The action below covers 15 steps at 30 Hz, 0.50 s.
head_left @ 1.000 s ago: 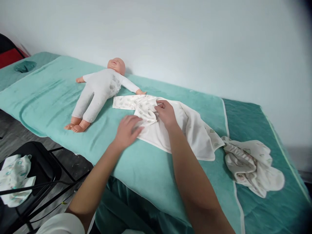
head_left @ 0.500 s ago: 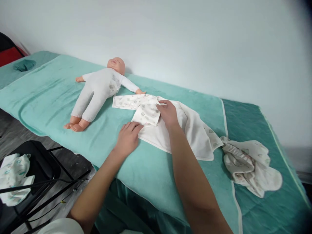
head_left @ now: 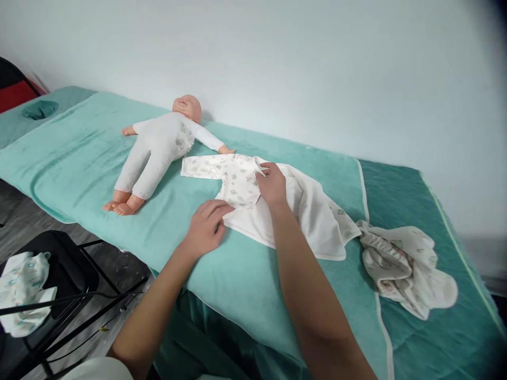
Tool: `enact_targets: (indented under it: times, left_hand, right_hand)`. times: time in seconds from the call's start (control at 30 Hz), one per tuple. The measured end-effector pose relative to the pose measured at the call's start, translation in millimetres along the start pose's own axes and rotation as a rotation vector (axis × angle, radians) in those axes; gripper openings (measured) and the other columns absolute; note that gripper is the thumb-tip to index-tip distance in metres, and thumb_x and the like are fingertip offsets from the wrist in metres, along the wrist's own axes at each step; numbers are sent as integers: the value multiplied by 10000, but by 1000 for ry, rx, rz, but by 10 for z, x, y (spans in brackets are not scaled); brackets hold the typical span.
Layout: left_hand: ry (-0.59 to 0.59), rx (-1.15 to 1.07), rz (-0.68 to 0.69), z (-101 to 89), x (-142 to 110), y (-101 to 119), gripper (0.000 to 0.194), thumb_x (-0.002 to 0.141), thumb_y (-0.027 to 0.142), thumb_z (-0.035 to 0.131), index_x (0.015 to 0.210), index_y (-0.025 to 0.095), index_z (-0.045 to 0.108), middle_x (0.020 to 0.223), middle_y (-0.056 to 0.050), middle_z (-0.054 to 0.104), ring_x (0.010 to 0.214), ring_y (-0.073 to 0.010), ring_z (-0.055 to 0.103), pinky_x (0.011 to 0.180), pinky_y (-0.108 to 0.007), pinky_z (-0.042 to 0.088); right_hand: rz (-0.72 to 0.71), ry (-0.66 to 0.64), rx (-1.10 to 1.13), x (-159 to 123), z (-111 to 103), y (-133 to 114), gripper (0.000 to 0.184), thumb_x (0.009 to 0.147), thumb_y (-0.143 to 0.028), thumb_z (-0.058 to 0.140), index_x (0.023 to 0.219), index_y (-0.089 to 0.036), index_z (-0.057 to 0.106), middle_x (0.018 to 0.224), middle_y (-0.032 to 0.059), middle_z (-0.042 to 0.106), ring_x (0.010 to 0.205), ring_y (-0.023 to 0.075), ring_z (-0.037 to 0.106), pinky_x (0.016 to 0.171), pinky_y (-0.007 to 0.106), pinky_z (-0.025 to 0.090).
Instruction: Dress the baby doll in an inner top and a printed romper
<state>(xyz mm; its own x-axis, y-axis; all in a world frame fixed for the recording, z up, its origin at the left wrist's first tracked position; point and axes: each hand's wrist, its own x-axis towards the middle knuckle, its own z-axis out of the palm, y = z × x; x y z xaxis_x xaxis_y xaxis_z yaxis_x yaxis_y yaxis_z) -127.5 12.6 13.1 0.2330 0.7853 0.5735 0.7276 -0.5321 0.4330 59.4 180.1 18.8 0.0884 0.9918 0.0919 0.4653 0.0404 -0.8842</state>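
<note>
A white baby shirt point(head_left: 241, 182) with small printed figures lies on the bed, one sleeve stretched to the left and its plain white inside showing on the right. My left hand point(head_left: 206, 227) has its fingers and thumb closed at the shirt's near left edge. Higher up, near the neckline, my right hand point(head_left: 272, 184) pinches the edge of the printed front panel. A baby doll point(head_left: 160, 134) in a white suit lies on its back to the left, one hand close above the sleeve.
A crumpled printed cloth garment point(head_left: 407, 269) lies at the right, against the shirt's other sleeve. The bed point(head_left: 158, 237) has a green cover and stands along a white wall. A black chair point(head_left: 77, 264) at lower left bears a printed diaper-like item point(head_left: 27, 285).
The printed front panel was bunched up and now lies spread flat. My left hand has come down to the shirt's near edge. My right hand stays close to the neckline.
</note>
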Motion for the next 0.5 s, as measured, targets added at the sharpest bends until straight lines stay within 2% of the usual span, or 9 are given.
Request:
enact_targets:
  times: [0.07, 0.13, 0.33, 0.43, 0.5]
  left_hand:
    - [-112, 26, 10, -17, 1, 25, 554, 765, -5, 467, 1245, 225, 618, 1301, -94, 658, 1196, -250, 607, 943, -414, 505]
    - [-155, 78, -21, -18, -7, 35, 590, 739, -34, 441, 1226, 235, 637, 1317, -86, 658, 1201, -252, 604, 928, -412, 500]
    - [-63, 239, -126, 55, -23, -19, 409, 910, 30, 435, 1150, 244, 687, 1151, -82, 711, 1016, -223, 655, 829, -364, 495]
    - [6, 257, -149, 92, -10, -47, 297, 966, 107, 468, 1122, 229, 689, 1102, -82, 720, 987, -215, 667, 820, -354, 499]
    - [53, 217, -157, 94, 2, -46, 189, 1001, 214, 512, 1073, 218, 687, 1080, -80, 725, 960, -203, 676, 812, -344, 508]
  right_hand:
    - [15, -10, -2, 0, -20, -1, 294, 794, -260, 602, 1086, -243, 634, 877, 5, 679, 770, 203, 631, 786, 355, 475]
    - [34, -20, 10, 2, -34, -1, 278, 791, -303, 627, 1064, -245, 636, 829, -3, 670, 756, 209, 626, 794, 365, 475]
    - [52, -60, 43, 16, -24, 0, 247, 792, -370, 633, 1006, -247, 653, 722, -19, 615, 725, 213, 603, 777, 367, 481]
    - [40, -62, 98, 28, -9, 14, 258, 789, -378, 627, 1003, -237, 652, 774, 9, 640, 770, 220, 614, 766, 359, 501]
    - [-24, -71, 125, 31, -6, 18, 274, 800, -388, 603, 1022, -231, 646, 826, 29, 662, 798, 225, 625, 750, 357, 515]
